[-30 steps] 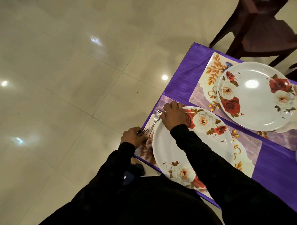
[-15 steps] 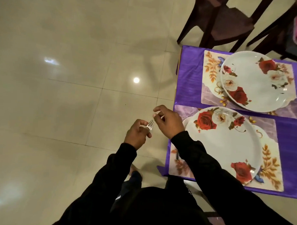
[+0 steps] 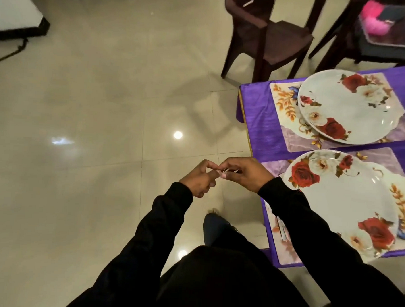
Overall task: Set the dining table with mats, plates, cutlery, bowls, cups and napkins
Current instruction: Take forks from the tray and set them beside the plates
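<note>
My left hand [image 3: 198, 180] and my right hand [image 3: 244, 172] meet over the floor, just left of the table. Both pinch a thin metal fork [image 3: 227, 170] between their fingertips; only its pale tines show. A white rose-patterned plate [image 3: 348, 201] rests on the near floral mat [image 3: 285, 252]. Cutlery [image 3: 280, 226], probably a fork, lies on that mat left of the plate, partly hidden by my right sleeve. A second rose plate [image 3: 352, 106] sits on the far mat [image 3: 282, 103].
The purple tablecloth [image 3: 256, 118] covers the table, whose corner is at the upper middle. A dark brown chair [image 3: 267, 33] stands beyond that corner. Another chair [image 3: 364, 46] at the top right carries something pink [image 3: 374, 19]. Glossy tile floor fills the left.
My right hand left a fork on the near mat, then both hands drew back off the table to the left. They now meet over the floor. The view swung left.
</note>
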